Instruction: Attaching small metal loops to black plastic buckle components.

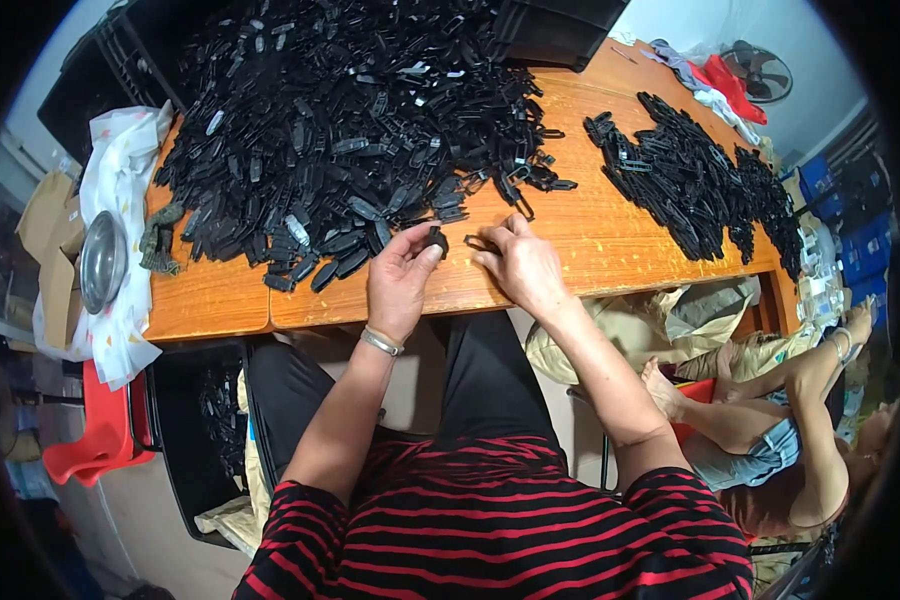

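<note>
My left hand (pixel 398 287) is closed, thumb and fingers pinching a small black plastic piece (pixel 437 239) just above the table's near edge. Beside it, my right hand (pixel 530 270) grips a slim black plastic frame (pixel 474 241) between thumb and fingers; part of the frame is hidden by them. The two pieces are apart, with a short gap between the hands. Right behind my hands spreads a big heap of loose black plastic pieces (pixel 340 140), some shaped like oval shells and others like open loops.
Black frames form a second pile (pixel 670 175) to the right on the wooden table (pixel 570 225). A black crate (pixel 560 35) stands at the back. Left are a clear oval dish (pixel 104 262), a red chair (pixel 95 430) and a black bin (pixel 175 440). Another person (pixel 800 430) sits at right.
</note>
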The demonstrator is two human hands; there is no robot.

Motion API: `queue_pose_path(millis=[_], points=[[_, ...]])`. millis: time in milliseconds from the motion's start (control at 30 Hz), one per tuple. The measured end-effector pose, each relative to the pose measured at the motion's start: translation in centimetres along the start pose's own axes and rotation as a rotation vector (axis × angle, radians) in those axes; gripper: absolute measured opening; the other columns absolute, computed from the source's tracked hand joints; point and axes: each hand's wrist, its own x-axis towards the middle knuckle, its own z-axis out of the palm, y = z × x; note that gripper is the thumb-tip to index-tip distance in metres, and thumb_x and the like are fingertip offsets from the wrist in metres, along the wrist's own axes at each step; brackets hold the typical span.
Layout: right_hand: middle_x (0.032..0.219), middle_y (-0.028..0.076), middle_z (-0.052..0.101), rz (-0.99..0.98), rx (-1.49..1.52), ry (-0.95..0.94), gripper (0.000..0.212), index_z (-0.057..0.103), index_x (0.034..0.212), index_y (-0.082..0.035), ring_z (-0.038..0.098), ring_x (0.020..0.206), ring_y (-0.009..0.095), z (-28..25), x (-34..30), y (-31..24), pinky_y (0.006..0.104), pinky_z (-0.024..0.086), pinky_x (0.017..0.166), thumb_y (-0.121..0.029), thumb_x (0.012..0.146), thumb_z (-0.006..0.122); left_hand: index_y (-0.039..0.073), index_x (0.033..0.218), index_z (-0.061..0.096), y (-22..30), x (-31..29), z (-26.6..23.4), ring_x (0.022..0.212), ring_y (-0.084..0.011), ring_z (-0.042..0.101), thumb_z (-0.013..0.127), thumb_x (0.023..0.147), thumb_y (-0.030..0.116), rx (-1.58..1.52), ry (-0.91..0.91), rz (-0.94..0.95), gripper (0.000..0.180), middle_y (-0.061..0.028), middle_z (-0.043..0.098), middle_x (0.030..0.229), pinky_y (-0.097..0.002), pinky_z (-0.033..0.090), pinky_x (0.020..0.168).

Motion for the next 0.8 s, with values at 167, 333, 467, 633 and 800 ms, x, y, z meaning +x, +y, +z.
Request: queue_pose_path(millis=[167, 333, 467, 633, 800], points=[[0.091, 0.014, 0.062, -0.047, 0.070, 0.028, 0.022, 0.066, 0.101, -0.004, 0.064, 0.075, 0.032, -0.3, -0.7, 0.5, 0.0385, 0.052, 0.068, -0.016, 0.083, 0.071, -0.002, 0.122, 0.057, 0.3, -0.1, 0.0, 0.096, -0.0101, 0.060, 0.059, 0.092, 0.001, -0.007, -0.044, -0.030, 0.030, -0.0056, 0.063, 0.109, -0.0235, 0.050, 0.085], [0.086, 0.008, 0.059, 0.136, 0.617, 0.127, 0.019, 0.062, 0.101, 0.001, 0.062, 0.065, 0.013, -0.8, -1.3, -3.8, 0.0266, 0.050, 0.059, -0.010, 0.087, 0.067, 0.001, 0.122, 0.057, 1.2, -0.5, 0.1, 0.089, -0.0081, 0.062, 0.059, 0.094, 0.006, -0.074, -0.054, -0.082, 0.029, -0.0027, 0.065, 0.106, -0.0220, 0.054, 0.074], [0.083, 0.011, 0.058, 0.025, 0.578, 0.189, 0.019, 0.063, 0.100, 0.000, 0.059, 0.060, 0.018, -0.3, -1.5, -4.4, 0.0302, 0.048, 0.055, -0.006, 0.082, 0.069, 0.001, 0.121, 0.057, 1.7, -1.1, 0.5, 0.083, -0.0061, 0.063, 0.059, 0.093, 0.006, -0.088, -0.074, -0.096, 0.028, -0.0020, 0.066, 0.104, -0.0183, 0.051, 0.069], [0.081, 0.010, 0.058, -0.018, 0.580, 0.185, 0.020, 0.065, 0.099, -0.001, 0.057, 0.059, 0.017, 0.0, -2.2, -4.4, 0.0285, 0.047, 0.054, -0.003, 0.080, 0.070, 0.002, 0.123, 0.056, 1.4, -1.6, 0.4, 0.084, -0.0078, 0.062, 0.058, 0.094, 0.006, -0.104, -0.104, -0.081, 0.029, -0.0026, 0.065, 0.103, -0.0218, 0.053, 0.072], [0.080, 0.008, 0.057, -0.017, 0.651, 0.246, 0.022, 0.066, 0.100, -0.001, 0.056, 0.058, 0.015, -0.2, -2.9, -4.6, 0.0272, 0.046, 0.054, -0.003, 0.079, 0.071, 0.003, 0.124, 0.056, 1.7, -2.4, 1.0, 0.083, -0.0081, 0.062, 0.058, 0.095, 0.007, -0.149, -0.091, -0.104, 0.030, -0.0023, 0.065, 0.101, -0.0223, 0.053, 0.073]])
